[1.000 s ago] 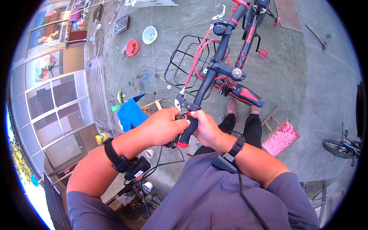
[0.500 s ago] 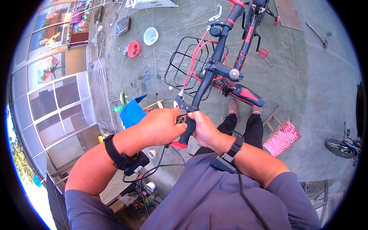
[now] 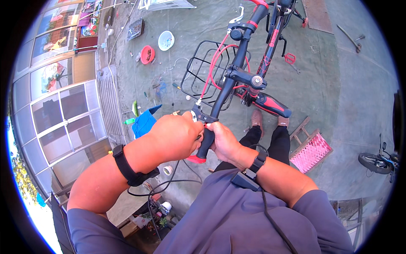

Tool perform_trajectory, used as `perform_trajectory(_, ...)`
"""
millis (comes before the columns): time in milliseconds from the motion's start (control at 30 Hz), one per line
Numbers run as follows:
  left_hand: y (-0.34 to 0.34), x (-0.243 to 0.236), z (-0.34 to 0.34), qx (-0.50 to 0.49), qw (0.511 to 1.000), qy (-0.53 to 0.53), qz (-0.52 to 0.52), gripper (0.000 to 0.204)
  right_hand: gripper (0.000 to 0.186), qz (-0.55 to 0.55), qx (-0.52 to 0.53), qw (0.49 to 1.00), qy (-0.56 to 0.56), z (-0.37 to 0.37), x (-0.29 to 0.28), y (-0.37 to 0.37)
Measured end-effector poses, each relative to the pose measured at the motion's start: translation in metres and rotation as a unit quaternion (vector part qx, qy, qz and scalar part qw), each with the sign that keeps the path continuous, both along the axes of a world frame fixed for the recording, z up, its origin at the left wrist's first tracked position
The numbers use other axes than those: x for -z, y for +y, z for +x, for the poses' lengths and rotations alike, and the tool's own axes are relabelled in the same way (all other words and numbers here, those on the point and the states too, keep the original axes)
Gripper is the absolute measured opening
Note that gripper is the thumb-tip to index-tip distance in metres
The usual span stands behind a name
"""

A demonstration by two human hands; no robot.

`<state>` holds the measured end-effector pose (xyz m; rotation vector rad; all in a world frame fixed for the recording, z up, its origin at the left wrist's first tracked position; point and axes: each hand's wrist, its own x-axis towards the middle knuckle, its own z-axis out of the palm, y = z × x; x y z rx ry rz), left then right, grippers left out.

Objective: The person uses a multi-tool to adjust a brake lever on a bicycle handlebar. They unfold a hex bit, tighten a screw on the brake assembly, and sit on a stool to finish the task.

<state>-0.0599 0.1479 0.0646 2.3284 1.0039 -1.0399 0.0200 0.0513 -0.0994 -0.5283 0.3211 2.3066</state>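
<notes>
- the left hand (image 3: pixel 179 134) is clenched beside the near end of the handlebar, its fingers curled around a small dark object (image 3: pixel 198 137); too little of it shows to tell its kind.
- the right hand (image 3: pixel 225 137) grasps the black rubber grip (image 3: pixel 206 144) from the other side, thumb toward the brake lever (image 3: pixel 206 117).
- the grip, with its red end, and the lever both sit on the handlebar (image 3: pixel 225 90), and a red cable (image 3: pixel 206 86) runs to the lever; that much appears fitted. with both hands at this joint, the work there looks unfinished, but whether the lever's clamp is tight cannot be told.
- the handlebar is in front of the person; its long axis slants from upper right to lower left, and the gripped end points down toward the person's waist. the lever's pale blade is partly hidden by the left hand.
- beyond the bar are a black wire basket (image 3: pixel 182 84) and the bicycle's red-and-black frame tube (image 3: pixel 269 51), slanting to the upper right.
- farther out on the green ground (image 3: pixel 321 89): a wrench (image 3: pixel 297 70), a pink woven stool (image 3: pixel 312 153), a blue cloth-like item (image 3: pixel 144 122), a red bowl (image 3: pixel 147 54) and a white bowl (image 3: pixel 166 40).
</notes>
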Motion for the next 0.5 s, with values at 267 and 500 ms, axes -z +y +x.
perform_trajectory(267,0.008,-0.023,0.006,-0.432,0.889,0.043,-0.145,0.035,0.024,-0.008,0.006,1.0,0.027,-0.001,0.008,-0.005)
perform_trajectory(500,-0.023,0.005,-0.017,-0.64,0.744,-0.097,-0.167,0.029,0.026,0.005,0.017,0.999,0.037,0.002,0.004,-0.004)
